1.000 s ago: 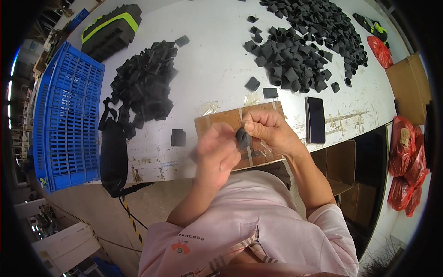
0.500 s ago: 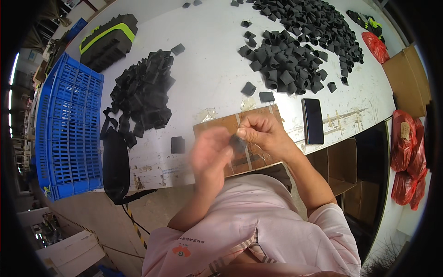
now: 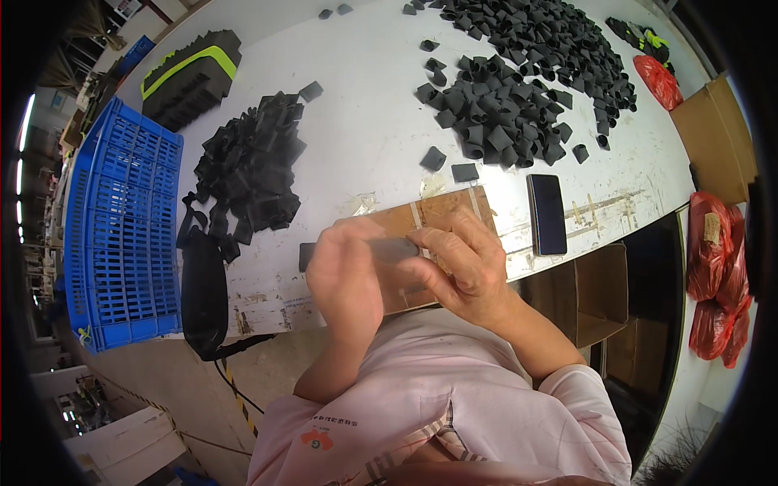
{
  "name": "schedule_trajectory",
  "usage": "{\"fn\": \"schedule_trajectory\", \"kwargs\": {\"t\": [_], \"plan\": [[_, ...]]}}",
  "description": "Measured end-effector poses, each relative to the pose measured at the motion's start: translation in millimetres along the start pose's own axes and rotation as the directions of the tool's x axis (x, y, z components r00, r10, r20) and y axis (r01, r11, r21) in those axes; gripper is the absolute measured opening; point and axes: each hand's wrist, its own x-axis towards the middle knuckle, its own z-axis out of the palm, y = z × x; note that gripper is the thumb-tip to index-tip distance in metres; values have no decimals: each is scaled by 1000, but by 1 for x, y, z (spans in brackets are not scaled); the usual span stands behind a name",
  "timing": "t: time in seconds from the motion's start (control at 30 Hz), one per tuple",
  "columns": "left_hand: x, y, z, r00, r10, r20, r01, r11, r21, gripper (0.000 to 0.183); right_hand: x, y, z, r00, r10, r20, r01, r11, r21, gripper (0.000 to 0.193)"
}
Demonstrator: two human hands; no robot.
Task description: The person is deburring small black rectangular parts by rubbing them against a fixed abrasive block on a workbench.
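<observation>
The right hand's (image 3: 466,263) thumb and forefinger, slightly parted, meet the right end of a dark piece (image 3: 395,249); whether they pinch it I can't tell. It stretches sideways over the brown board (image 3: 440,209), pointing leftward into the left hand (image 3: 344,271) (too blurred to read its grip). Beyond, dark pieces lie heaped (image 3: 506,121).

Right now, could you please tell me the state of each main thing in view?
Left hand: blurred, grip unclear
Right hand: pinching the dark piece
Dark piece: held, blurred
Phone: flat, screen dark
Left pile: heaped, pieces overlapping
Right pile: loose, many pieces curled open
Brown board: flat, partly hidden
Red bags: bulging
</observation>
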Motion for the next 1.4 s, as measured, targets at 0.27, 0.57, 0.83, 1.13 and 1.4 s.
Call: {"fn": "schedule_trajectory", "kwargs": {"t": [0.27,0.57,0.83,1.13,1.4], "plan": [[-7,-8,-11,999,-8,52,9,1000,-20,8,-4,3,2,1000,-14,9,14,1000,-4,19],[17,10,-8,953,29,301,-171,873,458,17,-12,2,2,981,183,57,-190,971,146,17],[19,1,-17,953,-20,303,-96,927,364,13,4,-3,-7,985,100,138,-95,994,-44,16],[16,-1,-14,951,17,310,-162,878,451,16,-4,7,8,1000,-15,19,16,995,-94,14],[-16,5,-9,984,170,55,-177,970,169,41,-15,-15,-24,738,643,207,-536,371,758,24]]}}
